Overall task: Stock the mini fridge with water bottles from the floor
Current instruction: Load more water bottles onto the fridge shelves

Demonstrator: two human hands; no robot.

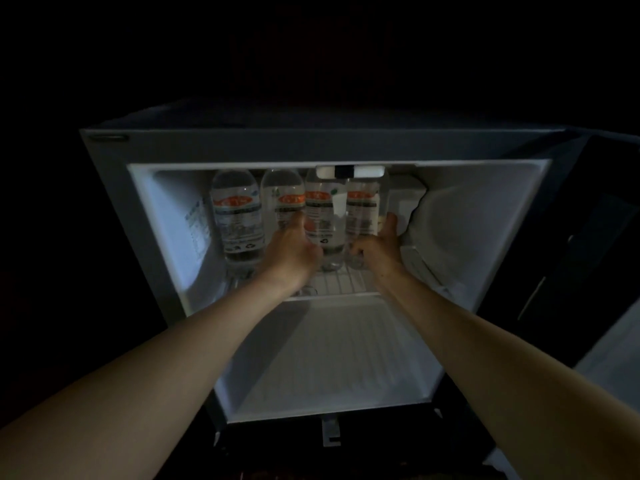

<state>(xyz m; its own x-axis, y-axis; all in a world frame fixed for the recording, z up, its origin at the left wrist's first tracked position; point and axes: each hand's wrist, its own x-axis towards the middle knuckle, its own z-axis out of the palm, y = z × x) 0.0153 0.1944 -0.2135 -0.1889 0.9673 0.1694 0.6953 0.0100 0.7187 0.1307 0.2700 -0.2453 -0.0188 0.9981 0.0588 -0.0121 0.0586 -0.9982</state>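
Nearest me, left forearm (pixel 138 393) and right forearm (pixel 519 372) run up into the open fridge (pixel 166 216). Left hand (pixel 294 251) sits low over the shelf (pixel 341 282), thumb up, fingers curled towards the third bottle (pixel 323 209). I judge it grips that one, though the thumb also lies against the second bottle (pixel 282 199). Right hand (pixel 377 249) wraps the foot of the fourth bottle (pixel 362 209) from the right, thumb raised along its side and fingers curled across its front.

All four stand in a row along the shelf's back edge, with the first bottle (pixel 237 216) towards the left end and the fourth near the right end. Each is touching or just beside its neighbour. They are upright: long axis vertical, necks up towards the fridge ceiling, feet on the wires, labels facing me. Caps are hidden behind the top lip.

I take this as the setting-down step for the right-hand pair. The next move calls for loosening both grips once the feet sit flat on the wires. Then both hands draw straight out over the shelf's front edge without tipping the row. Whether more bottles wait on the floor I cannot see in the dark.
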